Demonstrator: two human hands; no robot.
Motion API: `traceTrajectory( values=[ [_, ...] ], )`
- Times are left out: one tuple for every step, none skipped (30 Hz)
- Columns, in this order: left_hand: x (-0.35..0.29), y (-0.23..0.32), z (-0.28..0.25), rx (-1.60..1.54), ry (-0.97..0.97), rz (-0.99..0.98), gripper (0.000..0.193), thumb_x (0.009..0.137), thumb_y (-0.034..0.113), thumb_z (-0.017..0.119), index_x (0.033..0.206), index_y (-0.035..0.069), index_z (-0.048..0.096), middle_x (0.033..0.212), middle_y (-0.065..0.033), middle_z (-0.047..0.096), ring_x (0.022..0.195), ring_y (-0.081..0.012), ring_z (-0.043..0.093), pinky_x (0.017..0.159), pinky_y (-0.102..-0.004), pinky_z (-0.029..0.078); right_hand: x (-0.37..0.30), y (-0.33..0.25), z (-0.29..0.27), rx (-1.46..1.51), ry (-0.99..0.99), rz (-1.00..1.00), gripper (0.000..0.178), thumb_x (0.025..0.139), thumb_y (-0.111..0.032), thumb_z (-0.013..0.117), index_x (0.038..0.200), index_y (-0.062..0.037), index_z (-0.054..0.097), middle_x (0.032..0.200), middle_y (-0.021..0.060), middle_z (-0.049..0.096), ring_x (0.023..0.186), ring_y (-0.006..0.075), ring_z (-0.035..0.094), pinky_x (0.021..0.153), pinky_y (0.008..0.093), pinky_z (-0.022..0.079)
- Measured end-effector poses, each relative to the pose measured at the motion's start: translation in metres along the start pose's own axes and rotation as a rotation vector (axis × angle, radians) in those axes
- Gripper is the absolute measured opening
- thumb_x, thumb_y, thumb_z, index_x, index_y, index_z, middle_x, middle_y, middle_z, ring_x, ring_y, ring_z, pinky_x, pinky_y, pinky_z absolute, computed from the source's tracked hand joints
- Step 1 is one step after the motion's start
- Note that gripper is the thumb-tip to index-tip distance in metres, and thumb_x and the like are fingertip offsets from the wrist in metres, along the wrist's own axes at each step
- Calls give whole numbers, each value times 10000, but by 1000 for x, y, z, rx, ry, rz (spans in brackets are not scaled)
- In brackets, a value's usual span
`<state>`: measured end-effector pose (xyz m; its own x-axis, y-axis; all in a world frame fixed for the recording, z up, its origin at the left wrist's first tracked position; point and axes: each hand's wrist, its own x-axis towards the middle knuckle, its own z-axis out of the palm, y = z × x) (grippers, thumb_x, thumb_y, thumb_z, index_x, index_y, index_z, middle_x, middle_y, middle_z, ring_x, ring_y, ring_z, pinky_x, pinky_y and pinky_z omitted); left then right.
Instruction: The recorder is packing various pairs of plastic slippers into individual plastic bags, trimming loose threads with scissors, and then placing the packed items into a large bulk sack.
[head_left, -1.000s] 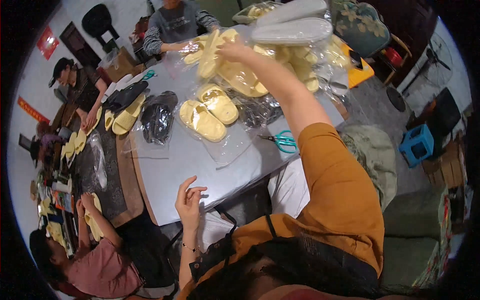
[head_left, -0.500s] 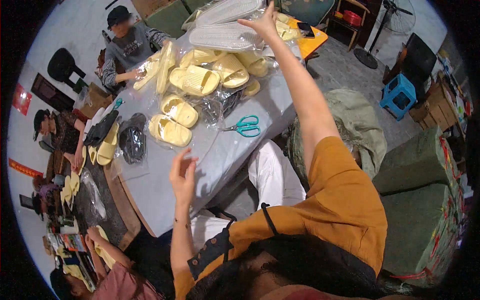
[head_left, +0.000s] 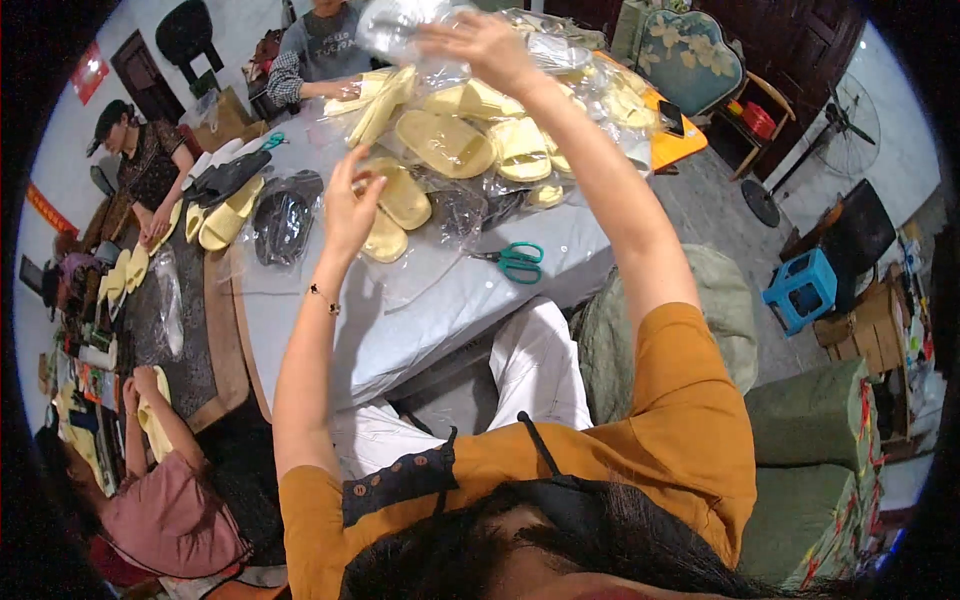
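My left hand point(head_left: 350, 207) is raised over the table, fingers loosely apart and holding nothing, beside a pair of yellow slippers point(head_left: 400, 195) in clear plastic. My right hand point(head_left: 485, 52) reaches across the pile with its fingers stretched out. Its fingertips overlap a blurred pale bundle in clear plastic point(head_left: 405, 28); whether they touch it, I cannot tell. Between my arms lie more bagged yellow slippers point(head_left: 445, 143), point(head_left: 520, 150). A dark bagged pair point(head_left: 460, 215) sits near the teal-handled scissors point(head_left: 520, 263).
Another bagged black pair point(head_left: 285, 220) lies on the grey tabletop point(head_left: 400, 340) at left. A person across the table point(head_left: 320, 55) handles yellow slippers. Two other people point(head_left: 150, 165), point(head_left: 170, 500) work at left. At right stand a blue stool point(head_left: 800, 290), a fan point(head_left: 845, 130) and green sacks point(head_left: 805, 420).
The pale bagged bundle has shifted away and to the left, uncovering yellow slippers. My right hand has swung leftward, and my left hand has risen toward the yellow pair. The view has shifted.
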<state>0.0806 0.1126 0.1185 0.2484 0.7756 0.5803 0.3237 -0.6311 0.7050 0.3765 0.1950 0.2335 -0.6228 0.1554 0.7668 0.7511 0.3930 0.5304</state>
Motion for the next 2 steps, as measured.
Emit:
traceTrajectory(
  values=[
    [-6,-10,5,80,12,47,532,876,36,678,1383,88,527,1312,-115,570,992,-202,656,823,-315,556,-4,-14,11,-108,-75,-113,494,851,-124,625,1283,-363,630,1380,-136,581,1125,225,616,990,406,499],
    [-3,-11,13,60,1,54,532,876,36,678,1383,88,527,1312,-115,570,992,-202,656,823,-315,556,-22,-20,29,-32,-387,-120,556,861,-184,629,1334,-467,558,1502,-212,436,1314,302,500,1072,478,438]
  ],
)
